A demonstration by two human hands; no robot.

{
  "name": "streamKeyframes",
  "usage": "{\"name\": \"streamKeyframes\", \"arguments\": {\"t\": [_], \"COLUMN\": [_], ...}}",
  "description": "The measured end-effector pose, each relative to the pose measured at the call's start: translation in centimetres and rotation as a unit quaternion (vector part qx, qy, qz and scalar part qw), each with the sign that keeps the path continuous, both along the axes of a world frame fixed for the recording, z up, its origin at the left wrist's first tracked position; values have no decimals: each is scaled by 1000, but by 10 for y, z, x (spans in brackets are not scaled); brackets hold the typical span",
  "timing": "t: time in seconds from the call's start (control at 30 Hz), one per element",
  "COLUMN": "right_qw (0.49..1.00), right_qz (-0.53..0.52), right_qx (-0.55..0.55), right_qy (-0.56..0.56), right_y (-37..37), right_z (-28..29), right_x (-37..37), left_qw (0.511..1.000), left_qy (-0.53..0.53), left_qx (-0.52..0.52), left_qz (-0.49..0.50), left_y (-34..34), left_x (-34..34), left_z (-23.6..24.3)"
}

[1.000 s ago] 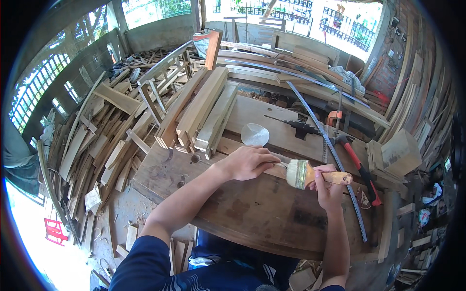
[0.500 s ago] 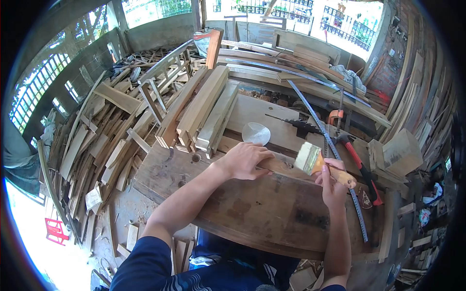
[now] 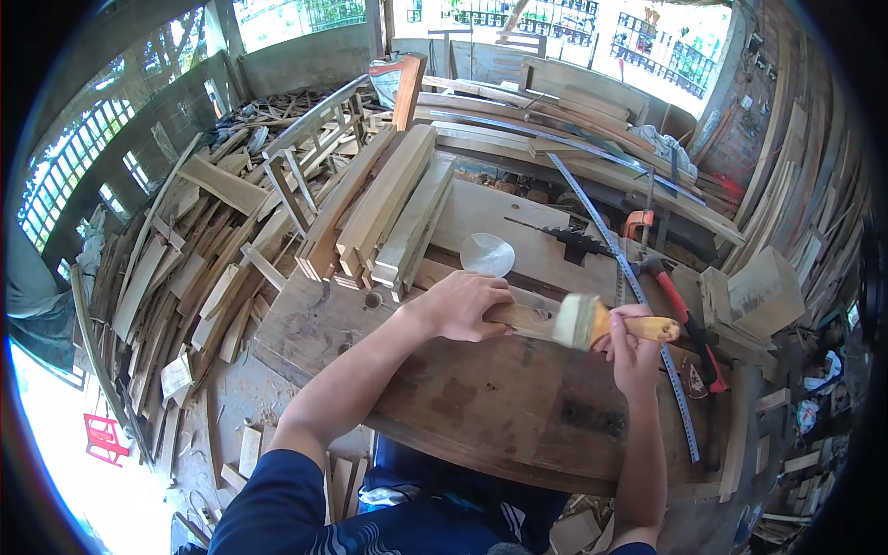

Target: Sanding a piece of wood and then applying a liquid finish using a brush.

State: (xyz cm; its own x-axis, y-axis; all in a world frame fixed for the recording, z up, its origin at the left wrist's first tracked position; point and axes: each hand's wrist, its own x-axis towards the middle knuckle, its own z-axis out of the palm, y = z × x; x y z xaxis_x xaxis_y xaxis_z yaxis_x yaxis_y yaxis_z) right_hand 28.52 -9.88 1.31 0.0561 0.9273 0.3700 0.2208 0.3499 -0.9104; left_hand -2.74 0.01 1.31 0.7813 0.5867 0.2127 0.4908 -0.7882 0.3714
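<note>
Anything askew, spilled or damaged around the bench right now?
No spill shows near the brush. The long ruler lies slanted across the bench, out of line with its near edge; dark blotches mark the bench top, and scrap wood on the left lies jumbled.

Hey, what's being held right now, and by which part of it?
The right hand holds a paintbrush by its wooden handle; the left hand is on a wooden strip, grip unclear.

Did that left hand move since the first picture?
Yes, the left hand has moved a little to the left, judged against the round, whitish disc just beyond it.
</note>
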Motion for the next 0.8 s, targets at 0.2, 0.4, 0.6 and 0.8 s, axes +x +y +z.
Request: {"name": "streamKeyframes", "arguments": {"t": [0.2, 0.4, 0.6, 0.8], "right_qw": [1000, 993, 996, 1000], "right_qz": [-2, -83, -73, -13], "right_qx": [2, 61, 38, -13], "right_qy": [-11, -62, -27, 21], "right_y": [5, 10, 9, 6], "right_z": [-6, -6, -1, -10], "right_x": [22, 22, 12, 6], "left_qw": [999, 999, 998, 996], "left_qy": [23, 30, 16, 0], "left_qx": [26, 1, -7, 35], "left_qz": [22, 28, 60, 85], "left_y": [2, 0, -8, -19], "left_x": [-3, -1, 9, 26], "left_z": [6, 7, 8, -7]}}
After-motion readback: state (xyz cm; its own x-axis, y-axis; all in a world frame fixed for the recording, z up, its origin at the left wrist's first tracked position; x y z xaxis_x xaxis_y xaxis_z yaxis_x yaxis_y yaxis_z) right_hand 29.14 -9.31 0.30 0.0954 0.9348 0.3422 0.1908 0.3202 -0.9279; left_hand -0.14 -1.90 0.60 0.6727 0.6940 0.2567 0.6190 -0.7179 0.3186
